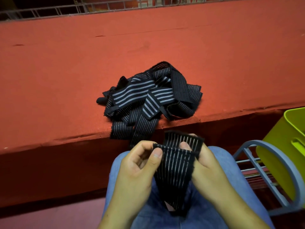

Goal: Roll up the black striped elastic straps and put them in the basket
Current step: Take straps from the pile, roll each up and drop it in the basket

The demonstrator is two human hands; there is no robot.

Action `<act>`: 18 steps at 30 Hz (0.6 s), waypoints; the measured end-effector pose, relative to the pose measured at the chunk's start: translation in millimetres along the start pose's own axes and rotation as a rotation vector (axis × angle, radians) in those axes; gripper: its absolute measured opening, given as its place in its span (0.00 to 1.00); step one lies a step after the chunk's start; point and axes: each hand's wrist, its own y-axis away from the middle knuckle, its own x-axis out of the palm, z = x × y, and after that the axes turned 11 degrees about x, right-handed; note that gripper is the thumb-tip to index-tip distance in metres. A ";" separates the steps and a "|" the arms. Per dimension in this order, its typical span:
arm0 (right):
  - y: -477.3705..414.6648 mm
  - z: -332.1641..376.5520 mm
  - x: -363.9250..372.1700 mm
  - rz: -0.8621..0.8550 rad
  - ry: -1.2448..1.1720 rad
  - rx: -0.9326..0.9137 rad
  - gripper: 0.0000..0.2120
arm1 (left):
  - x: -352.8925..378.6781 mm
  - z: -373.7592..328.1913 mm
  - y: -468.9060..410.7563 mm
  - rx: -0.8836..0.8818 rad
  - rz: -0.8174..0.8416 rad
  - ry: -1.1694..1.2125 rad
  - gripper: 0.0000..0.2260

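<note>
Both L hand (pixel 137 164) and R hand (pixel 209 166) pinched one strap (pixel 175 171) at its folded top, prob. starting the roll; pile (pixel 148 96) lay on ledge (pixel 66 71), basket (pixel 280 154) nr.

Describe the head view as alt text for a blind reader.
A left hand and right hand hold one black striped strap above a lap, its top end folded over. A pile of similar straps lies on a red ledge ahead; a lime-green basket sits at the right by a blue metal rack.
</note>
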 end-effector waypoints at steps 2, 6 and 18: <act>-1.5 1.6 0.7 -0.051 -0.106 0.064 0.07 | -0.4 0.7 0.0 0.016 -0.003 -0.044 0.08; 1.0 9.4 -1.5 0.028 -0.075 0.059 0.08 | 1.0 0.0 -0.9 0.007 -0.039 -0.056 0.08; 4.6 8.0 -8.4 0.247 -0.256 0.165 0.16 | 3.2 -0.9 -2.1 0.009 -0.131 -0.076 0.10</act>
